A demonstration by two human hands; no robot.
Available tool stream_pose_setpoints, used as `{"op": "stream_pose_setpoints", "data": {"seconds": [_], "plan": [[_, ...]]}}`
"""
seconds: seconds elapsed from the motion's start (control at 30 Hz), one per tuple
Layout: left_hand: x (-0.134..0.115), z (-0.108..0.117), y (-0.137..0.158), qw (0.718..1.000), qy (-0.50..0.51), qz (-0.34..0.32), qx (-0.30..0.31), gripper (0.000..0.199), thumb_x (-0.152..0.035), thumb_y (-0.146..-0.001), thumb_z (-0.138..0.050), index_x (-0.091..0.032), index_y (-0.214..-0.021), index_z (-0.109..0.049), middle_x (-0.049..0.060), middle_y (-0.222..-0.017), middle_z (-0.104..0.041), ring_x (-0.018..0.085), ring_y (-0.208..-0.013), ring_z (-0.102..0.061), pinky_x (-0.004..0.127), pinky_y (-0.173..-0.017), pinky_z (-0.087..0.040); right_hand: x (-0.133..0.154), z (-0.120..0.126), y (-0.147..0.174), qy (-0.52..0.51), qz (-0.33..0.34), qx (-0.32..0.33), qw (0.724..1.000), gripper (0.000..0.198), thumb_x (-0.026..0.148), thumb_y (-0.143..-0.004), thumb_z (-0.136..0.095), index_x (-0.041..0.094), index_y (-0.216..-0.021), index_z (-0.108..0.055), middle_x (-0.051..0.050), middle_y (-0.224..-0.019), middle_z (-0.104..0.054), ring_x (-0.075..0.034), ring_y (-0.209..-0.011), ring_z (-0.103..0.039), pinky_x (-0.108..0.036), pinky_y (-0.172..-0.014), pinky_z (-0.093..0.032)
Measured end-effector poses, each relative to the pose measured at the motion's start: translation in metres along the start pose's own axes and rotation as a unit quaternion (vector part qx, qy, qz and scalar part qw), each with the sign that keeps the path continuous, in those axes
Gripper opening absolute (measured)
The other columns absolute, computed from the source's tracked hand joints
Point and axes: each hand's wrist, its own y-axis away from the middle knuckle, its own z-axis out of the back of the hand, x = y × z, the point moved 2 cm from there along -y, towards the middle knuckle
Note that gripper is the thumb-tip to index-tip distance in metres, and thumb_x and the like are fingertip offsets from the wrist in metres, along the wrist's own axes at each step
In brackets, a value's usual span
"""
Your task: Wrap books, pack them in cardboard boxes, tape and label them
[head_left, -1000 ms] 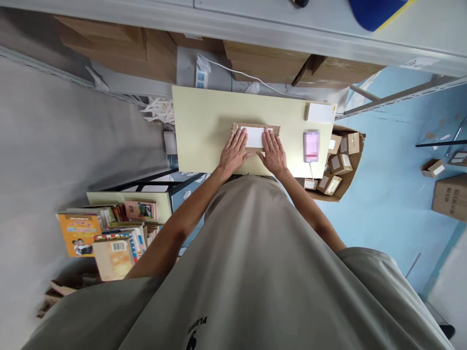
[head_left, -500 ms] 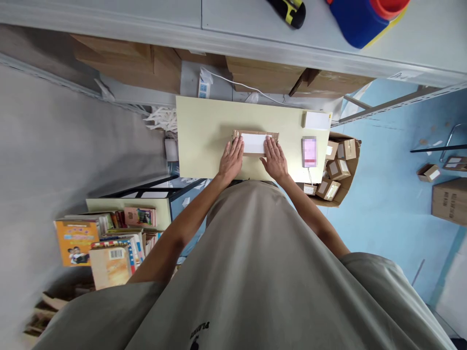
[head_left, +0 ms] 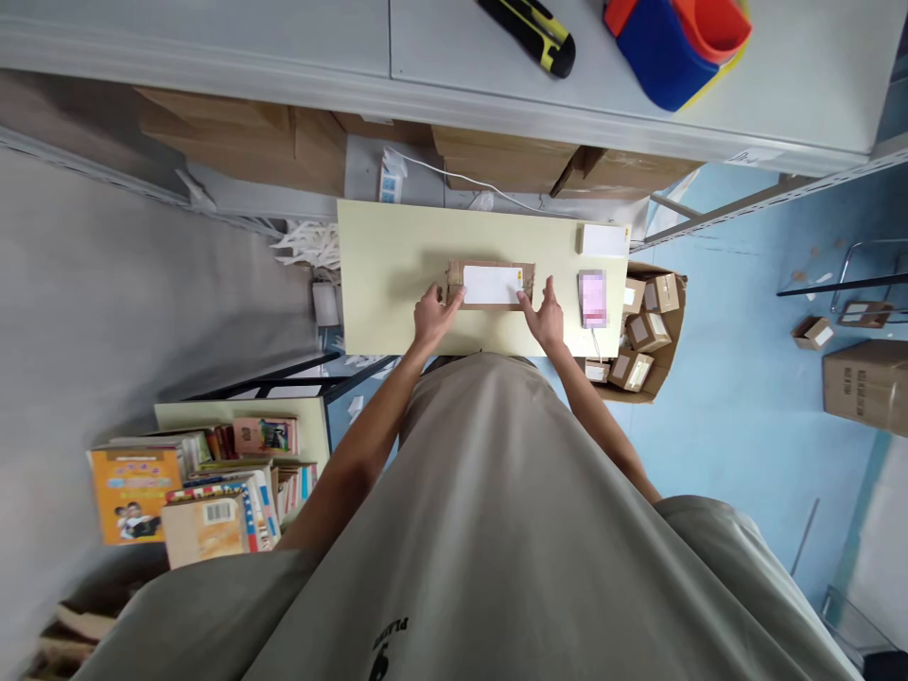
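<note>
A small brown cardboard box [head_left: 489, 264] lies on the pale yellow table [head_left: 390, 236], with a white label [head_left: 492, 286] on its top. My left hand [head_left: 433, 317] is at the box's left end, thumb over the label's lower left corner and the other fingers beside the end. At the right end, my right hand [head_left: 546, 320] has its thumb by the label's lower right corner, its fingers stretched out and apart from the box. Both hands are open. Whether the thumbs press on the label is hard to tell.
A phone [head_left: 592, 299] with a cable and a stack of white labels [head_left: 603, 240] lie at the table's right. Beyond that edge stands a carton [head_left: 672, 331] of small boxes. A shelf above holds a utility knife [head_left: 533, 36]. Books [head_left: 138, 492] stand at the lower left.
My hands have come off the label's face, where they lay flat, and moved outward to the box's two ends, thumbs apart from fingers. The camera view has shifted slightly.
</note>
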Motion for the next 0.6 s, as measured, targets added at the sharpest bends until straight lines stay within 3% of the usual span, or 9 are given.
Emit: {"op": "stream_pose_setpoints", "data": {"seconds": [0.07, 0.17, 0.23, 0.33, 0.4, 0.47, 0.53, 0.6], "plan": [[-0.006, 0.000, -0.009, 0.997, -0.009, 0.074, 0.008, 0.051, -0.074, -0.104, -0.069, -0.025, -0.093, -0.072, 0.013, -0.103, -0.085, 0.035, -0.107, -0.079, 0.039, -0.093, -0.057, 0.002, -0.006, -0.007, -0.016, -0.051, 0.024, 0.998, 0.100, 0.084, -0.116, -0.048, 0.009, -0.180, -0.042, -0.032, -0.168, -0.069, -0.045, -0.153, -0.074, -0.058, -0.122, -0.062], [-0.011, 0.002, -0.020, 0.995, -0.021, 0.090, 0.023, 0.058, -0.071, -0.103, -0.074, -0.026, -0.069, -0.058, 0.009, -0.083, -0.077, 0.031, -0.092, -0.073, 0.036, -0.080, -0.046, 0.006, -0.013, -0.015, -0.022, -0.081, 0.049, 0.995, 0.073, 0.084, -0.115, -0.053, 0.018, -0.140, -0.074, -0.024, -0.135, -0.088, -0.042, -0.126, -0.086, -0.052, -0.111, -0.066], [-0.012, 0.005, -0.025, 0.996, -0.024, 0.072, 0.038, 0.059, -0.065, -0.105, -0.074, -0.026, -0.065, -0.056, 0.008, -0.076, -0.072, 0.028, -0.086, -0.070, 0.036, -0.077, -0.042, 0.006, -0.015, -0.018, -0.059, -0.084, 0.058, 0.993, 0.063, 0.079, -0.120, -0.049, 0.022, -0.112, -0.075, -0.019, -0.119, -0.090, -0.034, -0.105, -0.090, -0.042, -0.100, -0.067], [-0.011, 0.010, -0.030, 0.996, -0.037, 0.057, 0.064, 0.057, -0.060, -0.106, -0.074, -0.025, -0.064, -0.057, 0.006, -0.072, -0.069, 0.026, -0.081, -0.066, 0.035, -0.074, -0.039, 0.001, -0.011, -0.020, -0.122, -0.077, 0.081, 0.986, 0.063, 0.076, -0.121, -0.048, 0.024, -0.092, -0.066, -0.011, -0.099, -0.087, -0.025, -0.084, -0.088, -0.031, -0.084, -0.065], [-0.010, 0.014, -0.030, 0.996, -0.046, 0.038, 0.068, 0.053, -0.058, -0.107, -0.073, -0.023, -0.069, -0.063, 0.006, -0.076, -0.072, 0.025, -0.082, -0.066, 0.034, -0.074, -0.039, -0.005, -0.006, -0.020, -0.144, -0.066, 0.088, 0.983, 0.065, 0.080, -0.118, -0.052, 0.023, -0.090, -0.066, -0.009, -0.094, -0.085, -0.024, -0.084, -0.087, -0.031, -0.082, -0.065], [-0.010, 0.016, -0.031, 0.997, -0.039, -0.005, 0.064, 0.041, -0.054, -0.107, -0.074, -0.021, -0.084, -0.075, 0.006, -0.087, -0.079, 0.024, -0.087, -0.069, 0.031, -0.077, -0.044, -0.011, 0.001, -0.018, -0.167, -0.040, 0.078, 0.982, 0.067, 0.086, -0.113, -0.055, 0.022, -0.101, -0.073, -0.009, -0.099, -0.087, -0.027, -0.092, -0.087, -0.034, -0.085, -0.068], [-0.008, 0.016, -0.031, 0.997, -0.030, -0.061, 0.048, 0.029, -0.048, -0.104, -0.081, -0.019, -0.106, -0.083, 0.008, -0.105, -0.085, 0.025, -0.097, -0.074, 0.029, -0.085, -0.052, -0.017, 0.004, -0.015, -0.188, -0.001, 0.048, 0.981, 0.069, 0.088, -0.109, -0.059, 0.022, -0.119, -0.078, -0.011, -0.113, -0.089, -0.031, -0.108, -0.087, -0.039, -0.095, -0.070], [-0.001, 0.014, -0.032, 0.994, -0.040, -0.098, 0.029, 0.037, -0.039, -0.097, -0.089, -0.017, -0.127, -0.084, 0.012, -0.127, -0.084, 0.025, -0.105, -0.076, 0.031, -0.097, -0.058, -0.023, 0.002, -0.010, -0.196, 0.024, 0.019, 0.980, 0.069, 0.086, -0.105, -0.067, 0.023, -0.131, -0.079, -0.014, -0.133, -0.088, -0.034, -0.126, -0.084, -0.043, -0.105, -0.070]]}}
